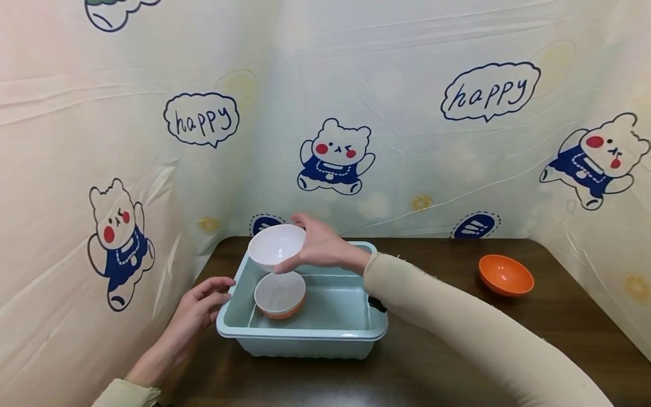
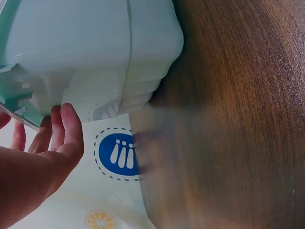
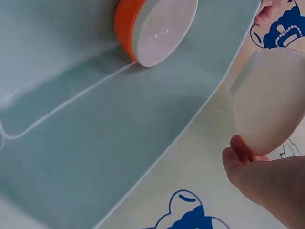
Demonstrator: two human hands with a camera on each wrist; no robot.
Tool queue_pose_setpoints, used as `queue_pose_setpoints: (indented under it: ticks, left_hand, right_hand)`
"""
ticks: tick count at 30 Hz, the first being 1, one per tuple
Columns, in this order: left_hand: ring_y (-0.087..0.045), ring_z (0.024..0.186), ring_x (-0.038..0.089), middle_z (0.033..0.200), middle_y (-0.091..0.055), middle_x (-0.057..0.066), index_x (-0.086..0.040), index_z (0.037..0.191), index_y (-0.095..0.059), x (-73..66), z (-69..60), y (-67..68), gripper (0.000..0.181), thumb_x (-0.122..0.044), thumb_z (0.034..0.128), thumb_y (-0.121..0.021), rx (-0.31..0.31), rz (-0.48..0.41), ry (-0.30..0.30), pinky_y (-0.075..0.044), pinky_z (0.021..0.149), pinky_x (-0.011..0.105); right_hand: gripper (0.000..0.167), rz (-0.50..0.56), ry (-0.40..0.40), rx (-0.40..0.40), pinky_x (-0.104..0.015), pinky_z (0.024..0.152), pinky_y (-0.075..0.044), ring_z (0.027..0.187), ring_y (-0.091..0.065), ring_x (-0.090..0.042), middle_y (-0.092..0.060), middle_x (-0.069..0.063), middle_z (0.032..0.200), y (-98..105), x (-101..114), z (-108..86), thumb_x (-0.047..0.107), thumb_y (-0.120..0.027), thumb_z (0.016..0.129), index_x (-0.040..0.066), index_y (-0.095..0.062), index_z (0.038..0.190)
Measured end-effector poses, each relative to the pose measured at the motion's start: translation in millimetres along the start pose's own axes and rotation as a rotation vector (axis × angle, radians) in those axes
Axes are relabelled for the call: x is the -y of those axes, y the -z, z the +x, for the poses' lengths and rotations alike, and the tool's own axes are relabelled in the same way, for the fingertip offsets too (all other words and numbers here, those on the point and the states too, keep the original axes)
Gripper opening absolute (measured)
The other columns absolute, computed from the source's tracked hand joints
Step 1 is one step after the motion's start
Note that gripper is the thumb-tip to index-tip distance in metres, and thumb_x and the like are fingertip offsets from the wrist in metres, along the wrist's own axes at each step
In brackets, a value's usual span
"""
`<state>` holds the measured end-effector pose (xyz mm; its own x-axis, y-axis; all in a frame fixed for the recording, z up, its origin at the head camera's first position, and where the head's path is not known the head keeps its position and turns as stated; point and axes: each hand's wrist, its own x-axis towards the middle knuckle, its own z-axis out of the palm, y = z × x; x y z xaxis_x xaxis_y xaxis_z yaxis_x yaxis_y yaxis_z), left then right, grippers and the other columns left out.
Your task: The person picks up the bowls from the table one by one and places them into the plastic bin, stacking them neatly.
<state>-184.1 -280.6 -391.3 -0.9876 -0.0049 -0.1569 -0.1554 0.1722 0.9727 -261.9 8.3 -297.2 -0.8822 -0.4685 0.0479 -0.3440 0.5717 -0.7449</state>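
My right hand [image 1: 325,244] holds a white bowl [image 1: 272,246] by its right side, thumb at the near edge and fingers at the far edge. The bowl is tilted above the back left part of a pale blue-green basin [image 1: 305,333]. Below it, inside the basin, sits a bowl [image 1: 280,294] that looks white inside and orange outside; whether two are nested there I cannot tell. At the basin's left rim, the fingertips of my left hand [image 1: 195,308] touch its outer side. The left wrist view shows those fingers [image 2: 71,126] bent loosely against the basin's wall.
An orange bowl [image 1: 506,275] stands on the right side of the dark wooden table [image 1: 447,350]. Patterned cloth [image 1: 396,141] with bears and lettering hangs behind the table and along both sides.
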Motion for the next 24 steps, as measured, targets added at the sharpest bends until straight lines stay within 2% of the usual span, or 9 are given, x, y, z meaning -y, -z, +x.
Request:
queue_pose_setpoints:
  ticks: [7, 14, 24]
  left_hand:
    - [-0.059, 0.11, 0.018, 0.127, -0.058, 0.003, -0.006, 0.136, -0.059, -0.4, 0.9, 1.0, 0.03, -0.014, 0.1071, -0.057, 0.008, -0.026, -0.007, -0.058, 0.088, 0.033]
    - [-0.058, 0.111, 0.018, 0.129, -0.058, 0.004, -0.006, 0.137, -0.058, 0.6, 2.3, 1.0, 0.031, -0.015, 0.1072, -0.057, 0.009, -0.019, 0.0, -0.058, 0.089, 0.034]
    - [-0.059, 0.112, 0.017, 0.13, -0.059, 0.003, -0.006, 0.137, -0.059, 0.8, 0.7, 0.9, 0.031, -0.015, 0.1073, -0.058, 0.013, -0.024, -0.009, -0.058, 0.089, 0.034]
  right_hand:
    - [0.11, 0.004, -0.004, 0.021, -0.048, 0.108, -0.048, 0.132, -0.053, -0.025, -0.048, -0.006, 0.158, -14.1, 1.0, 7.2, 0.046, -0.094, 0.071, 0.016, -0.038, 0.16]
    - [0.112, 0.0, -0.03, 0.033, -0.048, 0.11, -0.046, 0.134, -0.052, -0.025, -0.047, -0.006, 0.159, -25.0, 0.1, 15.5, 0.044, -0.096, 0.071, 0.014, -0.037, 0.161]
    - [0.111, -0.032, -0.059, 0.041, -0.047, 0.105, -0.052, 0.125, -0.057, -0.022, -0.053, -0.006, 0.152, -36.0, -3.0, 16.9, 0.047, -0.095, 0.07, 0.017, -0.038, 0.16]
